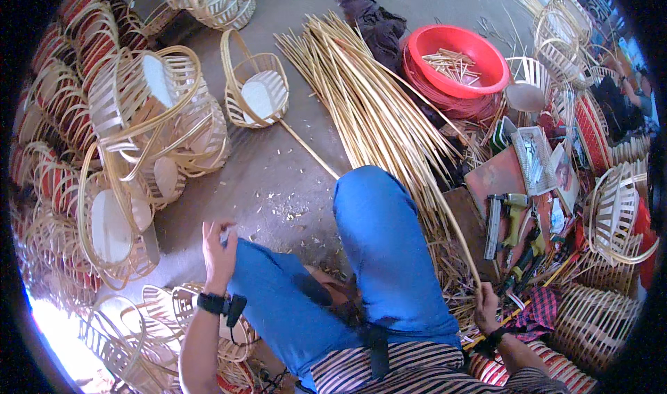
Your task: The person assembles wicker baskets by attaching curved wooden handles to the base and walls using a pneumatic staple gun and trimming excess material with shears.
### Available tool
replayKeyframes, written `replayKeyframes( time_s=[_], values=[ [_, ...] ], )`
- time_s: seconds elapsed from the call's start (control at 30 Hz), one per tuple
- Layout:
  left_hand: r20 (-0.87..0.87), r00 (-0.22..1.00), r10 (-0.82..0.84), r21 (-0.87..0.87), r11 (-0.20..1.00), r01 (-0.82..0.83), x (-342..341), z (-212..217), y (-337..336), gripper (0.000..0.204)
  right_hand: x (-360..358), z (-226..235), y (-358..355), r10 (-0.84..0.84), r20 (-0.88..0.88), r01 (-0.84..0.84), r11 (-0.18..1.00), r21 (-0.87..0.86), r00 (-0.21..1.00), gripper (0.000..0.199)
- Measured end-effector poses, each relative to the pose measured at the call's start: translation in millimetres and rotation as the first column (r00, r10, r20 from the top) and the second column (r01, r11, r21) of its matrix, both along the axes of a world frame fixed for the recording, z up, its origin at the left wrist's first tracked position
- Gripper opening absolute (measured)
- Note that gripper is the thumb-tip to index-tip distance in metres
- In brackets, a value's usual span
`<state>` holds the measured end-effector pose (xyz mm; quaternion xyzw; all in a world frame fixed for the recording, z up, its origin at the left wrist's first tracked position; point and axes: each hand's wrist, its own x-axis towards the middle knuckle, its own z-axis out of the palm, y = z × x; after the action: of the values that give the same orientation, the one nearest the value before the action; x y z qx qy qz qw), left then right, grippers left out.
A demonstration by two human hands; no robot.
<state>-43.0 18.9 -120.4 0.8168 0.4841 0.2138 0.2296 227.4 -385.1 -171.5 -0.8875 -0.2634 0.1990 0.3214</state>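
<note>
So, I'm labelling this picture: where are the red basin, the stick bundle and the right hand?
Red basin [495, 62], head view, bare inner wall.
Stick bundle [375, 120], head view, its middle.
Right hand [486, 309], head view, its middle.

The sticks [368, 102] look smooth and woody, the red basin [494, 71] glossy plastic, the dark heap [375, 20] probably cloth.

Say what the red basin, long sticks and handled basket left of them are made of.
Red basin: likely smooth plastic, from its even colour and sheen. Long sticks: probably bamboo or cane, unpainted, given their straw colour. Handled basket: apparently similar bare strips, by matching tint; its pale base is unclear.
</note>
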Motion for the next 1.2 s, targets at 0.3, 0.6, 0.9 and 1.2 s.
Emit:
replayKeyframes(
  time_s=[0.3,0.6,0.9,1.2],
  values=[
    [-0.046,0.972,-0.231,0.686,0.700,0.198,68,134,7,0.031,91,40,167,0.207,0.604,-0.397,0.896,0.200,0.770,0.011],
    [-0.612,0.756,-0.233,0.174,0.892,0.416,-18,114,15,0.024,99,54,286,0.442,0.715,-0.723,0.678,0.128,0.541,0.027],
    [-0.393,0.919,0.020,0.175,0.983,0.053,-12,62,-27,0.027,89,31,307,0.578,0.621,-0.742,0.670,0.010,0.530,0.033],
    [-0.269,0.952,0.147,0.023,0.989,-0.146,51,43,-50,0.032,66,-5,259,0.327,0.278,-0.377,0.914,0.148,0.903,0.039]
  ],
)
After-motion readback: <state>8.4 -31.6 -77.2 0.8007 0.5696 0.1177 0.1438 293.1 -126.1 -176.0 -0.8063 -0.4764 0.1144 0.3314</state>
